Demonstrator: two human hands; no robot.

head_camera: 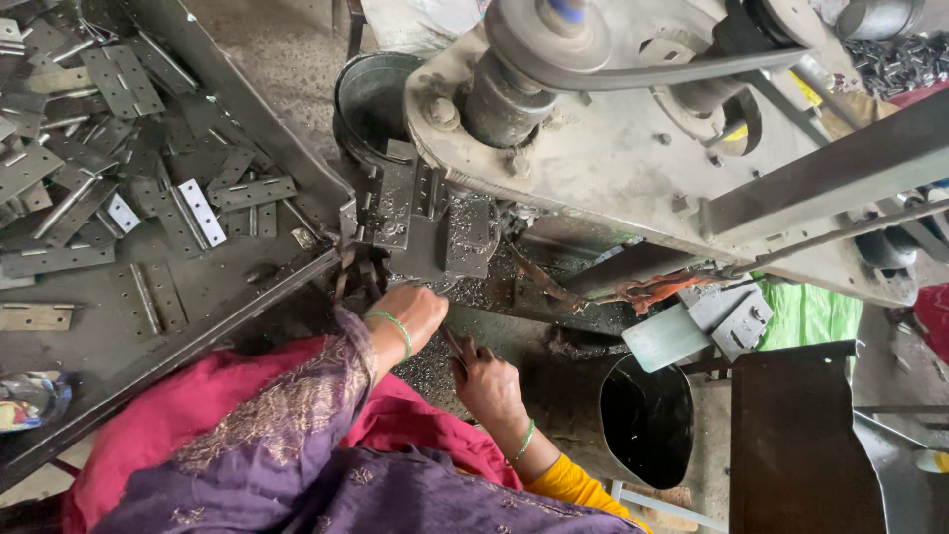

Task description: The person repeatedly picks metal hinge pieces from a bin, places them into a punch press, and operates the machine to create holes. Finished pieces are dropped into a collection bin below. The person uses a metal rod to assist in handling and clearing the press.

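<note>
Overhead, a grimy belt-driven press machine (633,148) looms beside a steel tray (198,287) heaped with hinge plates (109,168), while below it the left hand (410,311) rests fingers curled together among metal shavings (474,292) and the right hand (486,381) pinches a thin metal strip (453,343).

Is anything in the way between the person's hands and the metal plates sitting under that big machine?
Nothing visible blocks them. The left hand sits right at the near edge of the hinge plates on the machine bed, and the right hand lies just beside it, over loose metal shavings. Whether fingers touch a plate cannot be told.
</note>
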